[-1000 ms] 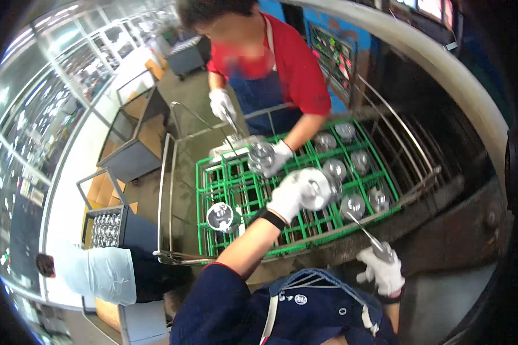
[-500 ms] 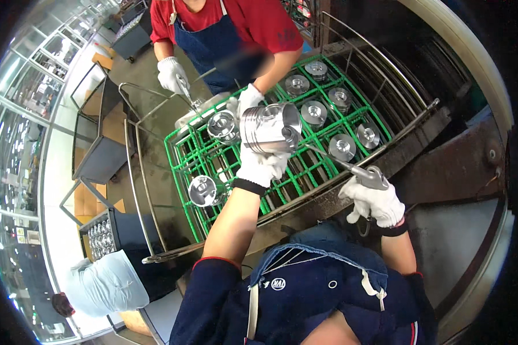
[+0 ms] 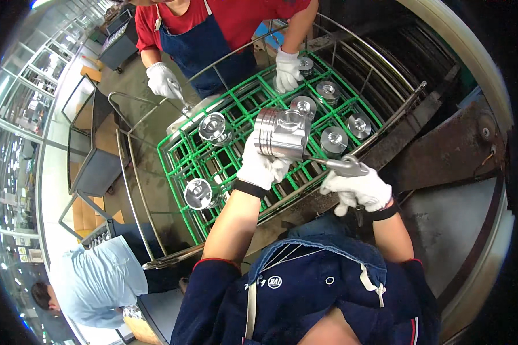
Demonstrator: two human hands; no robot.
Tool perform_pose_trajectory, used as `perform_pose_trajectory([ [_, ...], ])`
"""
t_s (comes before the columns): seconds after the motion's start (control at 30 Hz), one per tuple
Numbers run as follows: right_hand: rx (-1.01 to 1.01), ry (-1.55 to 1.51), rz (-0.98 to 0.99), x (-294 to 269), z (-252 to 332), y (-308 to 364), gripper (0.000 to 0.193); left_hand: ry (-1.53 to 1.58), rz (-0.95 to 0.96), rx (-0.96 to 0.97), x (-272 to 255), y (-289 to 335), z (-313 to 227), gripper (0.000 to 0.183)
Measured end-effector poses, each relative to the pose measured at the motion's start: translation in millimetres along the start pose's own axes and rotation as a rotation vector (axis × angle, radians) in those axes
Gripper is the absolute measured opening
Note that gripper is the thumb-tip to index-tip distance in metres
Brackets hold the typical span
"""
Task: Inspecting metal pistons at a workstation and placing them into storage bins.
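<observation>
Left fingers (image 3: 278, 167) clasp one piston (image 3: 282, 137), right fingers (image 3: 330, 183) one air gun (image 3: 347, 167), near seven pistons (image 3: 334, 140) in one green rack (image 3: 231, 92).

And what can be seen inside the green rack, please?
At least seven metal pistons sit in the green rack. The left hand, its held piston and the co-worker's gloved hand cover parts of it; what lies there cannot be seen.

Piston (image 3: 279, 137) in left grip (image 3: 260, 168): smooth, glossy metal. Gloves (image 3: 372, 194): matt knit cloth. Tool (image 3: 348, 167) in right grip (image 3: 358, 190): duller metal. Rack (image 3: 197, 154) under left grip: glossy, plastic-looking coating.
</observation>
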State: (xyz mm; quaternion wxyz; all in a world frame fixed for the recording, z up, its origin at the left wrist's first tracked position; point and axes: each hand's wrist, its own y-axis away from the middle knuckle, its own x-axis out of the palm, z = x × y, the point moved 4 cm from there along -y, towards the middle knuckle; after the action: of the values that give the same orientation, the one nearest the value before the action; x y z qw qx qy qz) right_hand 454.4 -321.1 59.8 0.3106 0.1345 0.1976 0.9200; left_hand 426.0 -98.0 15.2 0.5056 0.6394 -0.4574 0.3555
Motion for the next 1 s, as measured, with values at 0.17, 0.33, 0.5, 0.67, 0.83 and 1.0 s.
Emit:
perform_pose_trajectory([
  [0.17, 0.037, 0.097, -0.48, -33.9, -12.8, 30.7, 0.02, -0.254, -0.276, 0.214, -8.1, 8.7, -11.0, 0.03],
  [0.33, 0.158, 0.143, -0.126, -6.6, -8.7, 39.0, 0.016, -0.079, -0.27, 0.476, -13.3, 13.0, -21.1, 0.018],
  [0.5, 0.133, 0.123, -0.174, 1.2, -3.5, 42.7, 0.017, -0.294, -0.046, 0.53, -11.9, 12.6, -27.4, 0.022],
  [0.67, 0.001, 0.057, -0.388, -15.2, -6.9, 38.4, 0.02, -0.344, -0.02, 0.555, -6.9, 13.7, -20.1, 0.077],
  [0.83, -0.382, 0.044, -0.283, -50.7, -64.7, 33.0, 0.02, -0.376, 0.13, 0.48, 15.8, 17.2, -19.0, 0.098],
  [1.0, -0.029, 0.088, -0.179, -42.5, -38.7, 55.5, 0.021, -0.725, 0.212, 0.568, 12.4, 18.1, -30.5, 0.102],
])
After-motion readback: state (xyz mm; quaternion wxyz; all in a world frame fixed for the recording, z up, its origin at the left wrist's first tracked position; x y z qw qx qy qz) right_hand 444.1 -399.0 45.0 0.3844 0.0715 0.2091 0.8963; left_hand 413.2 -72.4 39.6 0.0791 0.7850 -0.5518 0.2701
